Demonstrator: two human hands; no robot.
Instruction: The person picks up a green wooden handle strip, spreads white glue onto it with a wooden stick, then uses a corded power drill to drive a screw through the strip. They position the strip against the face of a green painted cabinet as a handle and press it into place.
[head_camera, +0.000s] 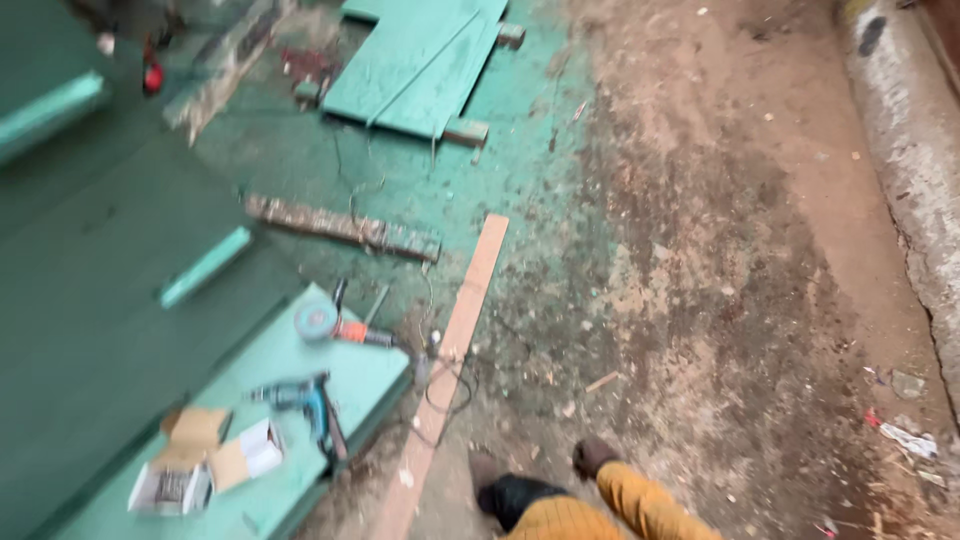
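Three small cardboard boxes (195, 430) lying close together near the front corner of a pale green board (250, 500) at lower left: one brown and open, one white with its flaps spread (260, 448), one white-sided with a dark, unclear content (170, 488). No label readable, too blurred. Just beside them, toward the board's right edge, a blue and black drill (305, 400). Near the far corner, a grinder (335, 325) with a round grey disc and orange body, its cable (440, 385) trailing off the edge.

Beside the board's right edge, on the ground, a long pale wooden plank (450, 350), running from the bottom of the view up and slightly right. At its near end, two dark shoes (595, 455) and yellow trouser legs (640, 505).

Left hand and right hand both outside the view, so grip impossible to tell.

Farther up, a paint-stained batten (345, 228) and stacked green panels (420, 70). Along the right edge, a grey concrete kerb (910, 150), with red and white litter (905, 435) near it.
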